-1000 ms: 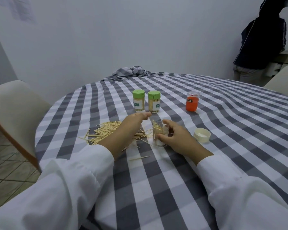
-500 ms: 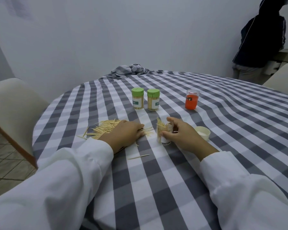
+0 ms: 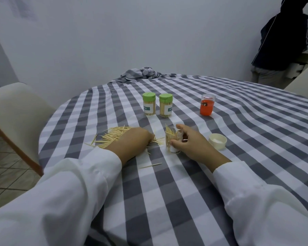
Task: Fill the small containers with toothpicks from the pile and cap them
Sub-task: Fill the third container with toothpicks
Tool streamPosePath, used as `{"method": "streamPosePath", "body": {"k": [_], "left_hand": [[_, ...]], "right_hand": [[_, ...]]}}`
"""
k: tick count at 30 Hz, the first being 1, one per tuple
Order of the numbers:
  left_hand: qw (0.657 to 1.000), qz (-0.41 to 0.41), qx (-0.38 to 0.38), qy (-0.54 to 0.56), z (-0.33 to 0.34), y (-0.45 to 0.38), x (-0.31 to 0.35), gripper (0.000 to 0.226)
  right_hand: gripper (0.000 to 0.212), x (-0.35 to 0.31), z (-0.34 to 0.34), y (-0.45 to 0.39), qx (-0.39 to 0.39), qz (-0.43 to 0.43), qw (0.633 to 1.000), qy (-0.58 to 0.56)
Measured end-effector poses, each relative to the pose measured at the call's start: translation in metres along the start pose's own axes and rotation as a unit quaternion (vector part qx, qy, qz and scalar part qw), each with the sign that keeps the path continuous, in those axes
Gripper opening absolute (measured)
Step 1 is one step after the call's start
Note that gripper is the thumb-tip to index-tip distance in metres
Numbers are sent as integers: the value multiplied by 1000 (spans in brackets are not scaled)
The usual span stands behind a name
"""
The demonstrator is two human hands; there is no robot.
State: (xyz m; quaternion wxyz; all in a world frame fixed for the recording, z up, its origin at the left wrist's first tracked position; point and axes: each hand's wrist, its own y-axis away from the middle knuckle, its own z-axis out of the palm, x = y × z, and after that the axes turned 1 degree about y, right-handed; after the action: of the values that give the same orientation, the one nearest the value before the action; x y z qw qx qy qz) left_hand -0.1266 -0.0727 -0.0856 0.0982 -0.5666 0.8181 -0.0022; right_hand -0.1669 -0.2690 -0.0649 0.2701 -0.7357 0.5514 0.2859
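Observation:
A clear small container (image 3: 172, 140) stands upright on the checked tablecloth, with several toothpicks sticking out of its open top. My right hand (image 3: 189, 143) grips it from the right side. The toothpick pile (image 3: 114, 136) lies to the left of it. My left hand (image 3: 132, 142) rests on the pile's right end with fingers curled down onto the toothpicks; whether it holds any is hidden. A cream cap (image 3: 217, 141) lies upside down to the right of my right hand. Two filled containers with green caps (image 3: 149, 106) (image 3: 165, 107) stand farther back.
An orange-tinted container (image 3: 207, 107) stands at the back right. One loose toothpick (image 3: 150, 165) lies near my left wrist. A cream chair (image 3: 14, 118) is at the table's left edge, and a person in dark clothes (image 3: 281, 41) stands at the far right.
My left hand dropped from beside the container's mouth onto the toothpick pile and curled its fingers there. My right hand kept its hold on the container.

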Motion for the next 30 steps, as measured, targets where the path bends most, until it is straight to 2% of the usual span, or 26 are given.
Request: {"method": "streamPosePath", "body": {"k": [3, 5, 6, 8, 10, 12, 15, 17, 19, 22, 24, 30], "left_hand": [[998, -36, 23, 46, 0, 1, 1, 35], [980, -92, 68, 163, -4, 4, 2, 37], [956, -120, 107, 247, -6, 6, 4, 35], [876, -164, 166, 422, -13, 8, 6, 32], [783, -192, 187, 562, -19, 7, 7, 27], [690, -208, 191, 666, -28, 3, 10, 22], [563, -189, 195, 780, -41, -4, 20, 22], [495, -169, 196, 830, -50, -6, 28, 18], [458, -155, 192, 854, -56, -8, 36, 18], [453, -145, 180, 861, -57, -9, 46, 18], [475, -150, 164, 851, -55, -9, 51, 19], [644, -181, 101, 737, -47, -5, 53, 25]], "right_hand": [[70, -3, 1, 1, -2, -3, 1000, 4], [70, -3, 1, 1, -2, -1, 1000, 4], [70, -3, 1, 1, -2, 0, 1000, 3], [69, -3, 0, 1, -3, 0, 1000, 4], [69, -3, 0, 1, -6, -2, 1000, 6], [68, -3, 1, 2, -6, -2, 1000, 6], [68, -4, 0, 2, -5, 1, 1000, 4], [68, -4, 0, 2, -7, 2, 1000, 1], [68, -4, 0, 3, -6, 3, 1000, -2], [68, -4, 1, 3, -1, 2, 1000, -3], [68, -4, 1, 3, 0, 1, 1000, -2], [67, -5, 1, 3, 2, -4, 1000, -2]]}}
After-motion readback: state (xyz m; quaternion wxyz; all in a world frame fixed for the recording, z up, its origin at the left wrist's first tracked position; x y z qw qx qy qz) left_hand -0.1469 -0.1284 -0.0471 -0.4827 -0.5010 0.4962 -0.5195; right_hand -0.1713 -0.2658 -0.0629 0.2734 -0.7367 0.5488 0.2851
